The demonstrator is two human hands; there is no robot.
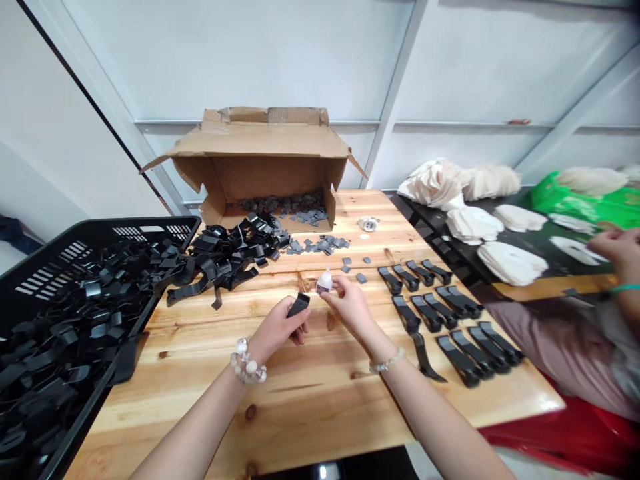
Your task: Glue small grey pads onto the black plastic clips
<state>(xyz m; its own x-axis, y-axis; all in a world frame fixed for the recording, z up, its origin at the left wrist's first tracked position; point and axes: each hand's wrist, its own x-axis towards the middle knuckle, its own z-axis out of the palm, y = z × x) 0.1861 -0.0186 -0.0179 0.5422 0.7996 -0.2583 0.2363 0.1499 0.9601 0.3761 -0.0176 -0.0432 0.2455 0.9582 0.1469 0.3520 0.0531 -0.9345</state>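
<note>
1. Black plastic basket [103, 230] stands at the far left, heaped with black straps [75, 313], its side just beside the wooden surface [300, 407].
2. Tangled black straps [225, 257] lie in a pile on the surface, against the front of an open cardboard box [265, 167]. Gray tabs [283, 204] cover the bottom of the box, and loose gray tabs [320, 245] are scattered in front of it.
3. Left hand [277, 328], wearing a beaded bracelet [247, 363], has a clenched grip on a short black strap [299, 305], held above the middle of the surface.
4. Right hand [350, 305] grips a small white bottle [324, 282] in its fingers, upright and near the short strap but not touching it.
5. Small white object [369, 224] sits on the surface beyond the hands.
6. Neat rows of black straps [440, 320] lie on the right of the surface, all angled the same way.
7. Past the surface's right edge, a dark table [425, 213] holds white cloth cups [510, 263] and a green bag [583, 203]. A co-worker's hand [617, 250], with a teal wristband [625, 288], reaches in from the far right.
</note>
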